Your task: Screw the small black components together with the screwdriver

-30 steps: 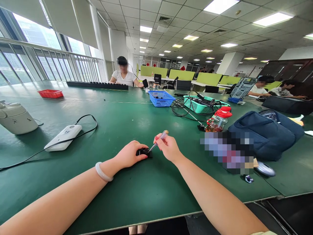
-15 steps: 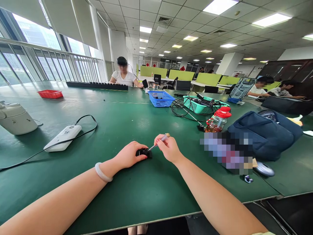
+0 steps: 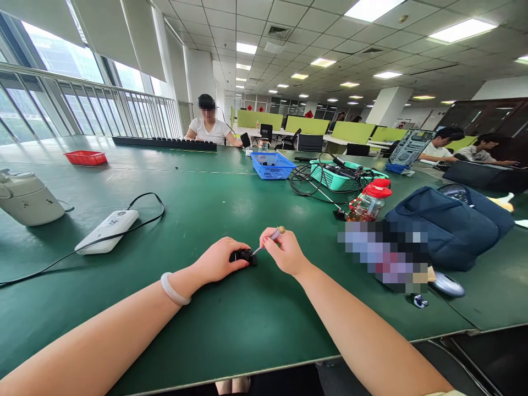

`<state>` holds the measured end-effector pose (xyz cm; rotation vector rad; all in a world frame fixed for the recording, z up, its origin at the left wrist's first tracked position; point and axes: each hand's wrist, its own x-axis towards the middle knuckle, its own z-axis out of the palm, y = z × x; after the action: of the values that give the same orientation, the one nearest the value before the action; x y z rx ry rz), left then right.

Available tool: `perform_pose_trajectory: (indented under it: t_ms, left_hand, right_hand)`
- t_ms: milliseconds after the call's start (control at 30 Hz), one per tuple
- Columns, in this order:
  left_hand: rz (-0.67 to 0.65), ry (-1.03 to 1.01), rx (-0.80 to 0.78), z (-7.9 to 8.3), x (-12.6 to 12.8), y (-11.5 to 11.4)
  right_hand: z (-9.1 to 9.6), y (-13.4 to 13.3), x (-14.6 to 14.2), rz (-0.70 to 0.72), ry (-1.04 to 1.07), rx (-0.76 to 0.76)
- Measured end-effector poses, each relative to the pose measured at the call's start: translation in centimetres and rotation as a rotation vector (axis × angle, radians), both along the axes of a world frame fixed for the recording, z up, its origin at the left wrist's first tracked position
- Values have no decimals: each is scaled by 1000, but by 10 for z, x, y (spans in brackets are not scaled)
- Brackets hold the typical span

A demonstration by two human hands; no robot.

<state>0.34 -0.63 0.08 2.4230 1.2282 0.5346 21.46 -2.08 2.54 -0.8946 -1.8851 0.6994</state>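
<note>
My left hand, a pale bangle at its wrist, is closed round a small black part on the green table. Its fingers and thumb cover much of that part, so its exact kind cannot be made out. In my right hand is a slim screwdriver with a pale handle, pinched between thumb and fingers. The shaft slants down to the left, and its tip meets the right side of the black part or lies very close to it.
Left of my hands lie a white power bank with a black cord and a beige container. Farther back stand a red tray, a blue basket and a green basket with cables. A red-lidded bottle and navy bag are rightward.
The screwdriver's handle end has dipped slightly and shifted a little left. My left hand keeps its hold on the black part, and the view has moved very slightly.
</note>
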Motion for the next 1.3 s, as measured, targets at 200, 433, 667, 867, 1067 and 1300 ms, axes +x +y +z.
perform_pose_trajectory:
  t_ms: [200, 433, 667, 867, 1067, 1300]
  left_hand:
    - [-8, -2, 20, -2, 1, 1]
    - [-9, 8, 35, -1, 2, 2]
    - [-5, -6, 41, 0, 3, 1]
    - [-22, 6, 30, -1, 2, 2]
    - [-11, -10, 35, -3, 0, 3]
    - [6, 3, 27, -1, 0, 3]
  right_hand:
    - [-2, -9, -7, 46, -112, 133]
    - [-22, -18, -29, 188, -377, 488]
    - [-39, -16, -40, 258, -580, 659]
    - [-24, -14, -29, 204, -317, 400]
    - [-12, -1, -12, 15, 3, 49]
    - [-11, 8, -7, 0, 83, -51]
